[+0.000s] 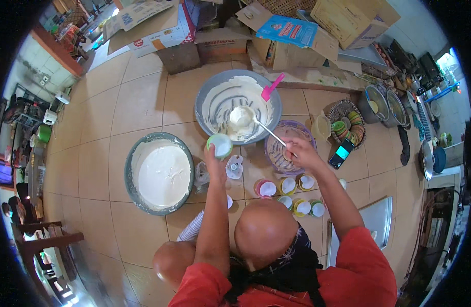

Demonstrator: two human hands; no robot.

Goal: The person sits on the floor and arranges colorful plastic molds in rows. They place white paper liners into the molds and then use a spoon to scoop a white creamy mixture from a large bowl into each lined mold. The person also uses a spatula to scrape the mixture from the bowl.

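Observation:
My left hand [217,163] holds a green cup [221,146] with a white paper liner, at the near rim of a large grey basin [200,101]. Gripped in my right hand [302,155] is the metal handle of a ladle [243,116]. Its bowl, full of pale batter, is over the grey basin, whose inside is smeared with batter. A pink spatula [272,88] leans on that basin's right rim. To the left stands a second basin [129,172] of thick white batter [164,176]. Several lined cups [267,188] are grouped before my knee.
Beneath my right hand sits a purple basin [272,161] coated with brownish mixture. Right of it are a woven basket [341,107] of stacked cups, a phone [341,153] and metal pots [373,101]. A metal tray [382,215] lies near my right elbow. Cardboard boxes [297,55] line the back.

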